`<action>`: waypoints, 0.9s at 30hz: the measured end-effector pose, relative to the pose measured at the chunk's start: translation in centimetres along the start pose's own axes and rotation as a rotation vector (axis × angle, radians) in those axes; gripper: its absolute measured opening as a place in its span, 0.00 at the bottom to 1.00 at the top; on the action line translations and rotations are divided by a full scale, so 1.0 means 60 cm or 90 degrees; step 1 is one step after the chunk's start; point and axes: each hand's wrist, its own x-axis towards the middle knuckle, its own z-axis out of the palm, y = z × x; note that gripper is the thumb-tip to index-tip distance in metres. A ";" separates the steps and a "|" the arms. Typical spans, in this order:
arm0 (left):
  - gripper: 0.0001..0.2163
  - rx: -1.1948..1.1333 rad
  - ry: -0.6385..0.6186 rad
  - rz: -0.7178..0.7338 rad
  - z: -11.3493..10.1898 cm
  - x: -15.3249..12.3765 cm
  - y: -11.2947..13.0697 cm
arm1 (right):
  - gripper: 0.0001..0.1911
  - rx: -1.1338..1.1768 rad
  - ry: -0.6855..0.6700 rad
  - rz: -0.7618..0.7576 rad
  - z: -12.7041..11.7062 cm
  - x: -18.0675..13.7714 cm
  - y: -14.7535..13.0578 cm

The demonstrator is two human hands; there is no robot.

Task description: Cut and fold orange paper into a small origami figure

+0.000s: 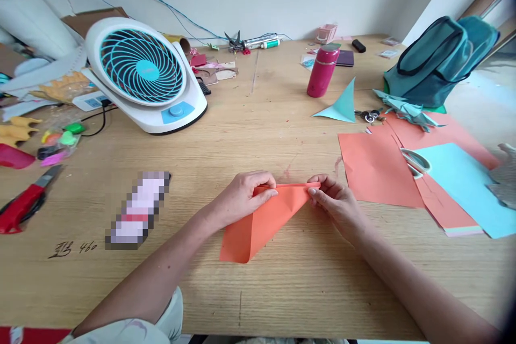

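Observation:
An orange sheet of paper (268, 223), partly folded, is held between my two hands just above the front middle of the table. My left hand (248, 196) pinches its upper left edge, thumb on the near side and fingers behind. At the upper right corner, my right hand (332, 199) grips the paper between thumb and fingers. A narrow folded strip runs along the top edge between the hands. The lower left part of the paper hangs down toward me with a crease in it.
Orange sheets (379, 169), scissors (417, 162) and a light blue sheet (459, 183) lie at right. Behind them are a folded blue paper (341, 103), keys (368, 115), a pink bottle (323, 71) and a teal bag (431, 64). At left are a fan (147, 72) and red-handled scissors (26, 201).

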 end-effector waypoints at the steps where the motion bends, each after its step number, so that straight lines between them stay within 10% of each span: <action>1: 0.05 0.005 0.010 -0.001 0.001 0.001 -0.001 | 0.19 -0.003 0.004 -0.020 0.001 -0.001 -0.001; 15: 0.05 -0.070 -0.098 0.047 -0.016 -0.008 -0.008 | 0.14 -0.224 -0.243 -0.040 -0.028 -0.010 -0.017; 27: 0.06 0.031 -0.062 -0.042 -0.024 -0.015 -0.016 | 0.20 -0.174 -0.116 0.049 -0.013 -0.017 -0.017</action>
